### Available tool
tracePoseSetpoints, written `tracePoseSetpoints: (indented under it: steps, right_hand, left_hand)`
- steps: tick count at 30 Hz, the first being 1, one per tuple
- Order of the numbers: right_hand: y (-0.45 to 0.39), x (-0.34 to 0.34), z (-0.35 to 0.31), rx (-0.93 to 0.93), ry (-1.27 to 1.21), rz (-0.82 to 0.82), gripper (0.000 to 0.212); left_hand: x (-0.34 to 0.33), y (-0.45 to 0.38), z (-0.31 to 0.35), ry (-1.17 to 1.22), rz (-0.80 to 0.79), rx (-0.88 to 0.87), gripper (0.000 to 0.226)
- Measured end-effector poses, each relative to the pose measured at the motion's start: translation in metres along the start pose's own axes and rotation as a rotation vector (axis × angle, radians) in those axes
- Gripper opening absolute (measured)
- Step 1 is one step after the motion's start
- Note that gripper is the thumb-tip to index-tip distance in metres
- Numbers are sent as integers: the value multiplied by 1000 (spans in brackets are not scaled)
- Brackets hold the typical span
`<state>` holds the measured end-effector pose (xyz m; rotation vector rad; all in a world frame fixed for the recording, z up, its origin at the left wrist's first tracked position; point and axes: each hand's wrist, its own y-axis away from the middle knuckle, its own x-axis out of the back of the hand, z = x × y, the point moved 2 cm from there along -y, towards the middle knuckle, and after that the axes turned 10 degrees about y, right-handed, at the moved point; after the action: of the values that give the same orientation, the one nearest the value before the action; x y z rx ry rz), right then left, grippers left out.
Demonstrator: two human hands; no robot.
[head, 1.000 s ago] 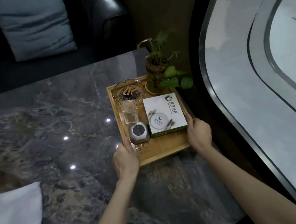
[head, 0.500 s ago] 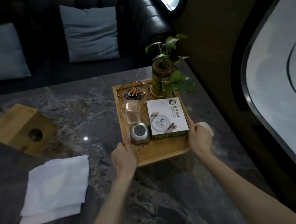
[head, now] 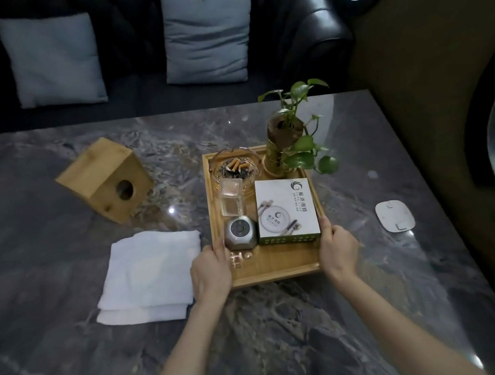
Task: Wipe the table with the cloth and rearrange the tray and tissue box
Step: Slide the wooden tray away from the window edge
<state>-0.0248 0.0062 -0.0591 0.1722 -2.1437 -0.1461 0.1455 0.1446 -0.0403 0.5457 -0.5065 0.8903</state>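
1. Currently, the left hand (head: 211, 273) grips the left edge of the wooden tray (head: 279, 267) near its front corner, fingers curled over the rim.
2. The right hand (head: 339, 250) grips the right edge of the tray at the matching position, thumb on the inside of the rim.
3. The tray sits on the dark marble table (head: 72, 358), right of centre. Whether it rests on the surface or is slightly raised cannot be determined.
4. Tray contents, rear to front: a glass ashtray (head: 234, 166) holding cigarette butts, a potted plant (head: 288, 139) at the rear right corner, a clear glass container (head: 231, 201), a metallic grey device (head: 240, 232), and a white printed box (head: 286, 210) just beside the right hand.
5. The folded white cloth (head: 150, 274) lies flat on the table, just left of the tray and near the left hand; no hand touches it.
6. The wooden tissue box (head: 103, 180) lies tipped on the table, well left of the tray, its round opening facing the camera.
7. A white rounded flat object (head: 394, 215) lies on the table right of the tray.
8. Two grey cushions (head: 207, 36) rest on the dark sofa (head: 306, 34) behind the table.
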Motion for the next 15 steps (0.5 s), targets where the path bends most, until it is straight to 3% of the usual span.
tracePoseSetpoints:
  steps: [15]
  right_hand:
    - [12,-20,2,-46,64,-46,47]
  left_hand:
    - [-4,-7,-30,-21,-42,57,55]
